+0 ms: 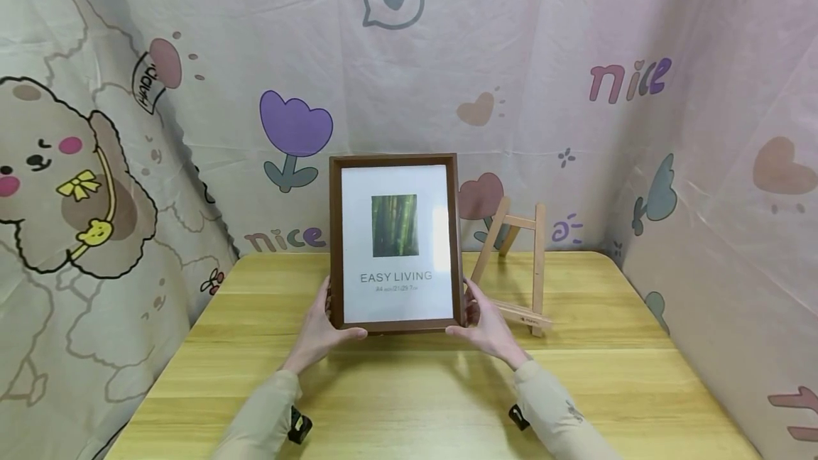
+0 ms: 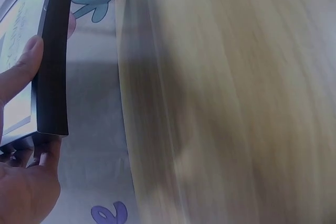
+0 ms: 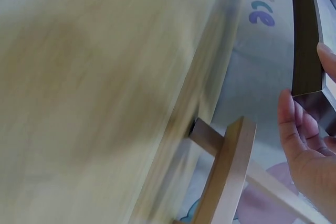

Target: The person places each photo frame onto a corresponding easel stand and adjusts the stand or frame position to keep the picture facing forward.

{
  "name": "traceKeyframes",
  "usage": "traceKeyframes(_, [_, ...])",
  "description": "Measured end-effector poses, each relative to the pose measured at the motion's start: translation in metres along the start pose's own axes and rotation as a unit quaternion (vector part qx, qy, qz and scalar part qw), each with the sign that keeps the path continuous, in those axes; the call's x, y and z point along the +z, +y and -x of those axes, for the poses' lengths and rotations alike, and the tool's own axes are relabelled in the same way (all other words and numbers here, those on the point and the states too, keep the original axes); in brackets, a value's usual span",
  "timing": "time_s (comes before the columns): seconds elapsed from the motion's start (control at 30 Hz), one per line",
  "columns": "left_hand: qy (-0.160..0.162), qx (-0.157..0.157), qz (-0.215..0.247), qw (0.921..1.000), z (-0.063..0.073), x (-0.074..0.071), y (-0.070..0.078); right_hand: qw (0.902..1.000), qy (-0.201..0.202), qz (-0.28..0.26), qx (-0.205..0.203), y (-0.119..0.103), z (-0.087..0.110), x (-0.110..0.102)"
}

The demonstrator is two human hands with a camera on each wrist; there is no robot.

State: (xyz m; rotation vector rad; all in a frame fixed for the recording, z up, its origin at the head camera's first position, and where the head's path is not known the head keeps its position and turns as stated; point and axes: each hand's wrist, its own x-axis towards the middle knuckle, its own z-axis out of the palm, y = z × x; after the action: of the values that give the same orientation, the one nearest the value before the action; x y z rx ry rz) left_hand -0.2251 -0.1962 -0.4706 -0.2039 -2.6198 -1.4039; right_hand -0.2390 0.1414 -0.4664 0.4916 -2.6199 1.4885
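A brown picture frame (image 1: 395,327) is held upright in both hands above the table, its white insert showing a small green picture and the words EASY LIVING. My left hand (image 1: 322,330) grips the lower left corner, thumb over the front edge and fingers round the side. At the lower right corner, my right hand (image 1: 483,323) grips in the same way. Both wrist views show a gap between the frame's dark edge (image 2: 52,77) and the tabletop. Just right of the frame stands a small wooden easel (image 1: 539,261), partly covered by the frame and right hand.
The light wooden table (image 1: 409,396) reaches back to a printed cloth backdrop (image 1: 409,91), which also hangs at both sides. In the right wrist view the easel's leg (image 3: 220,177) stands close to the right hand.
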Motion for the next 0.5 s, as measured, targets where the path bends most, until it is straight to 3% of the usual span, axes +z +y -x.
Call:
traceKeyframes(0.33, [0.008, 0.042, -0.003, 0.9991, -0.011, 0.015, 0.006, 0.9987, 0.016, 0.04, 0.027, 0.008, 0.007, -0.014])
traceKeyframes(0.5, [0.0, 0.037, 0.007, 0.9993, -0.016, 0.023, 0.01, 0.9974, 0.024, 0.065, 0.022, 0.011, 0.01, -0.021])
